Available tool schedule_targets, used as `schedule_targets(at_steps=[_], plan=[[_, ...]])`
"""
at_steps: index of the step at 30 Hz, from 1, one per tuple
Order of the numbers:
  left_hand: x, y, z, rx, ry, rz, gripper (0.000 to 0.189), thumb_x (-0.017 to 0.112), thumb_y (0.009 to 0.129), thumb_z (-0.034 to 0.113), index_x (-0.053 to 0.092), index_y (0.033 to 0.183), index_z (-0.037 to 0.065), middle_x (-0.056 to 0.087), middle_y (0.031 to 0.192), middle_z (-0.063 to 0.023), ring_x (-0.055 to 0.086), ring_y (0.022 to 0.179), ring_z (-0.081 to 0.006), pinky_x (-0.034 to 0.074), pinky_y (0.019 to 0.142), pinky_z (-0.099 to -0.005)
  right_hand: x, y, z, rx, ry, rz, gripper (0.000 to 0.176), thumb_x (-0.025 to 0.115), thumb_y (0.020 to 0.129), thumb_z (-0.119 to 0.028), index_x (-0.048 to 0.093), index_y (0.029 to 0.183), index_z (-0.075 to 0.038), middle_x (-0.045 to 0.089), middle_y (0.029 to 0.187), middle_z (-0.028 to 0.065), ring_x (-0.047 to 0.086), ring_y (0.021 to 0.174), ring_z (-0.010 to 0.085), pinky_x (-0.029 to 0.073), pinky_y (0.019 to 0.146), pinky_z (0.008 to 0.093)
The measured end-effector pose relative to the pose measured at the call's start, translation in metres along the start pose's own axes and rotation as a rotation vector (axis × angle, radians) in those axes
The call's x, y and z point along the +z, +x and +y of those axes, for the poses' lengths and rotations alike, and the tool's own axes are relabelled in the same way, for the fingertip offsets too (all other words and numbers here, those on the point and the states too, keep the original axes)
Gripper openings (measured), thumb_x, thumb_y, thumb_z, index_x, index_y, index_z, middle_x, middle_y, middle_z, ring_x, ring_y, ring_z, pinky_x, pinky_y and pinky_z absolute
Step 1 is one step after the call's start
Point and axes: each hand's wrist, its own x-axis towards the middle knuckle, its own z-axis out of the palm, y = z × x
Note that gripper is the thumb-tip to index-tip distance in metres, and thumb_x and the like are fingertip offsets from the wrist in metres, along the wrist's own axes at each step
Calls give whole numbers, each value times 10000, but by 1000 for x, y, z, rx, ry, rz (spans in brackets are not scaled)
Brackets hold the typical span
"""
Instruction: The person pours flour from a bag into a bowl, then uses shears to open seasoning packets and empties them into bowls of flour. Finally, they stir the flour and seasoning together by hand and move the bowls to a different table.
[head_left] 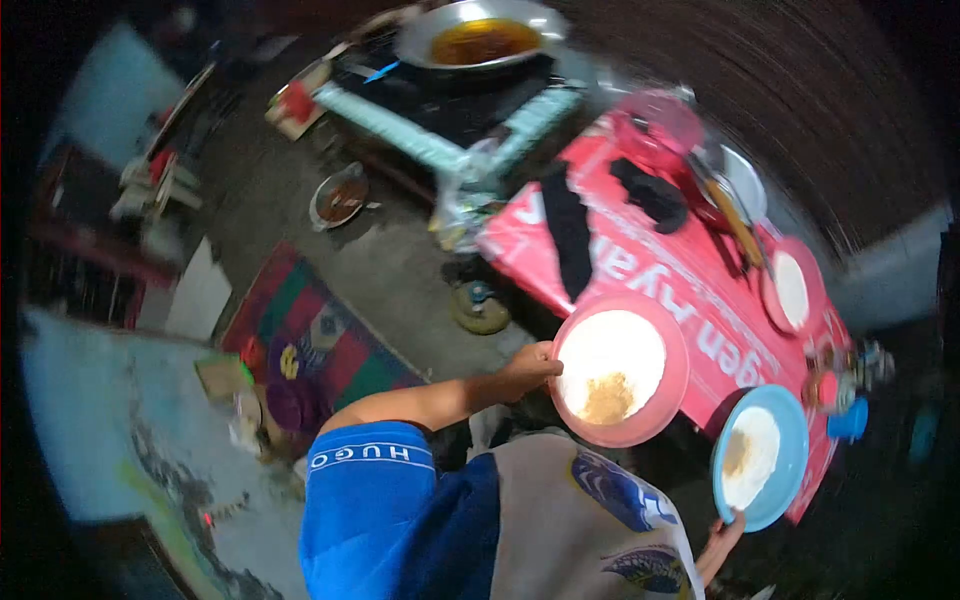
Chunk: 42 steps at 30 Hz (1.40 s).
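Observation:
My left hand grips the left rim of a pink bowl, which holds white powder with a light brown heap on it. At the lower right, my right hand holds the bottom rim of a blue bowl, which also holds white powder with a brownish patch. The pink bowl is over the near edge of the red-covered table, and the blue bowl is by its right end. The fingers of both hands are partly hidden by the bowls.
A wide pan of orange-brown liquid sits on a stove at the top. On the table lie black cloths, another pink bowl of white powder, and jars. A small bowl and a patterned mat are on the floor.

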Motion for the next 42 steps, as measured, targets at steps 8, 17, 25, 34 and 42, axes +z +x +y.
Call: schedule_targets(at_steps=[8, 17, 25, 34, 42], plan=[[-129, -152, -32, 5, -204, 671, 293, 491, 769, 89, 514, 1059, 58, 597, 887, -37, 587, 733, -121, 491, 625, -269, 212, -165, 28, 41, -233, -530, 182, 559, 672, -162, 504, 814, -62, 551, 661, 29, 419, 365, 116, 292, 283, 189], [-208, -302, -45, 85, -763, 1236, 297, 525, 757, 93, 513, 1041, 8, 574, 888, -85, 587, 745, -166, 505, 632, -282, 453, -371, 72, -6, -896, -1090, 230, 589, 674, -179, 523, 837, -31, 560, 723, 26, 498, 474, 110, 342, 318, 185], [-203, -333, -122, 437, -1283, 1764, 297, 506, 808, 200, 459, 1058, 47, 545, 878, -67, 562, 739, -176, 488, 610, -291, 623, -445, 262, 120, -1285, -1501, 298, 556, 686, -136, 514, 950, -3, 539, 785, 58, 511, 595, 157, 384, 397, 267], [-244, -262, -308, 585, -1885, 1989, 153, 489, 742, 103, 509, 892, 84, 539, 819, -24, 524, 668, -133, 450, 638, -261, 680, -453, 570, -84, -1844, -1590, 290, 557, 684, -180, 500, 947, -72, 514, 871, 55, 488, 693, 176, 380, 514, 293], [-317, -216, -412, 624, -1848, 2238, 183, 486, 761, 103, 473, 943, 99, 526, 916, -21, 528, 828, -158, 464, 700, -306, 669, -393, 856, 46, -1568, -1873, 347, 542, 744, -148, 448, 1063, -49, 518, 849, 55, 495, 655, 170, 418, 503, 317]])
